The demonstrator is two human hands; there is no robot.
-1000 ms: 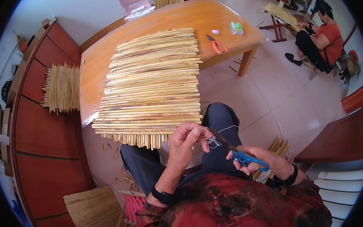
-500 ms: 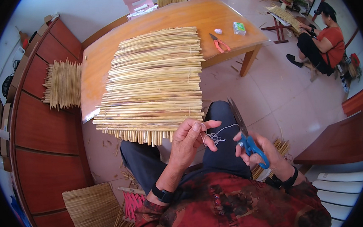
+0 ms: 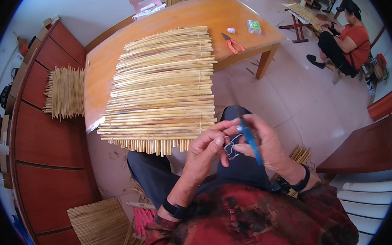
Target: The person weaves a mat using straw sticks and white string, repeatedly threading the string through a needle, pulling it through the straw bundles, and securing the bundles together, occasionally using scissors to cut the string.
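Note:
My left hand [image 3: 208, 148] pinches a thin white string [image 3: 233, 152], which hangs in loose loops and tangles over my lap. Close beside it, my right hand [image 3: 266, 141] has its fingers round blue-handled scissors [image 3: 252, 143]. The scissor blades are smeared by motion and point away from me. Whether the right fingertips also touch the string I cannot tell. Just beyond my left hand lies a mat of straw-coloured reed stalks [image 3: 158, 86], tied in rows with thin string. Its near edge overhangs the table.
The orange-brown wooden table [image 3: 101, 83] carries red-handled pliers [image 3: 232, 45], a small white lump [image 3: 231, 30] and a green-and-clear box [image 3: 254, 27]. Red-brown cabinets [image 3: 48, 136] stand at left. A co-worker [image 3: 355, 45] sits far right. Reed bundles and scraps lie about.
My right hand has moved left and up with the scissors, right next to my left hand. My left hand still holds the string. The view has shifted slightly.

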